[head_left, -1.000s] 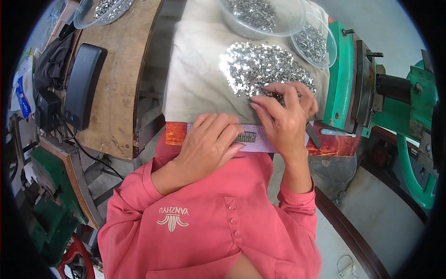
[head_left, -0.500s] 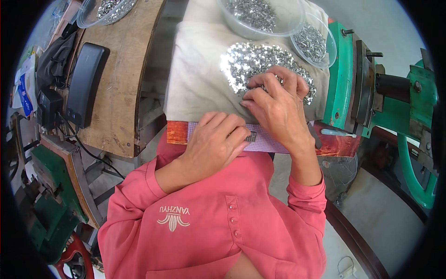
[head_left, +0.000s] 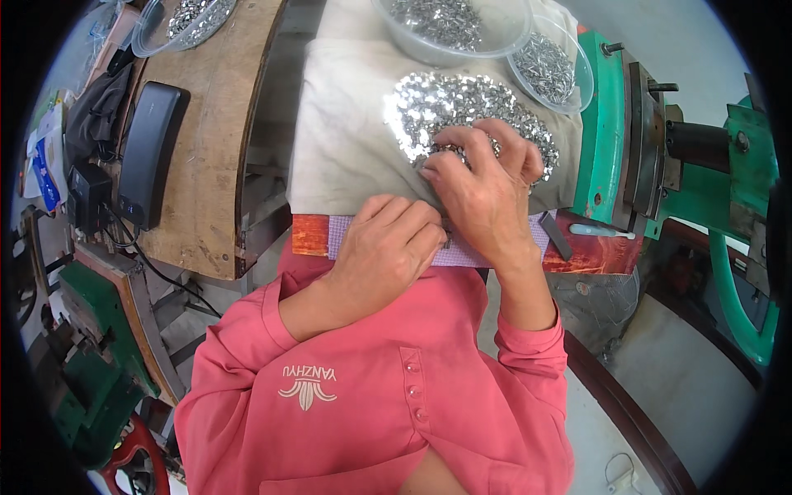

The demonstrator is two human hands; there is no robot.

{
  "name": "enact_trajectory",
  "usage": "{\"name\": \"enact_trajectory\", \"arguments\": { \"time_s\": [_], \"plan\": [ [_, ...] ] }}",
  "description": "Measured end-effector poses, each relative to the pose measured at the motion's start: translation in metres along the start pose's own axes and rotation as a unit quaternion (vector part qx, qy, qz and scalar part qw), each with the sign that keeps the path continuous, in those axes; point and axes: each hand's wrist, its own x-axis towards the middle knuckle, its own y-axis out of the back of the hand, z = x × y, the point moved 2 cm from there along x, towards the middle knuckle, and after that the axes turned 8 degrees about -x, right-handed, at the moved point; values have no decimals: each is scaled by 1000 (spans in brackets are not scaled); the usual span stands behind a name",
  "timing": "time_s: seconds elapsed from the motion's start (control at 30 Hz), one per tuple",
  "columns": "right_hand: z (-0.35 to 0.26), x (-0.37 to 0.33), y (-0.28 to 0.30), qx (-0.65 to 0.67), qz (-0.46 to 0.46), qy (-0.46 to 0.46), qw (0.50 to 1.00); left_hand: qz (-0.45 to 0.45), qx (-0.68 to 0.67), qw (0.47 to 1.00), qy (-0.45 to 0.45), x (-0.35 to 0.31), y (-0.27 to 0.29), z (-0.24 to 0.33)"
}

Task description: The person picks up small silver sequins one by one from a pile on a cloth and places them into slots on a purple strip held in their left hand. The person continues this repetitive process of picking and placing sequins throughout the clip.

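My left hand is closed at the near edge of the work surface, its fingers around a small grey ridged metal piece. Most of that piece is hidden by the fingers. Just to the right, my right hand reaches over a pile of small shiny metal pieces on a pale cloth. Its fingers are bent and spread, with thumb and forefinger apart, and the fingertips are at the pile's near side. Nothing shows between them. Beneath both hands lies a lilac checked mat.
Behind the pile stand a large clear tub and a smaller round one, both holding metal bits. A dark flat bar and a light blue pen-shaped tool lie at right, beside a green machine. A wooden table stands left.
My right hand has shifted slightly left and nearer to me. The dark flat bar shows more fully now. My left hand stays closed in nearly the same place, and the metal piece there shows less.
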Motion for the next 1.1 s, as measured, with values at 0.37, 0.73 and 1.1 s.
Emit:
{"name": "enact_trajectory", "arguments": {
  "time_s": [0.37, 0.73, 1.1],
  "plan": [
    [10, -14, 9, 68, -9, -41, 997, -16, -18, 1000, 16, -1, 7, 0],
    [-7, -66, 36, 79, -68, -73, 992, 16, 17, 998, 64, -27, 37, -14],
    [-7, -73, 38, 52, -36, -79, 995, 37, 21, 996, 78, -48, 53, -29]
  ]
}}
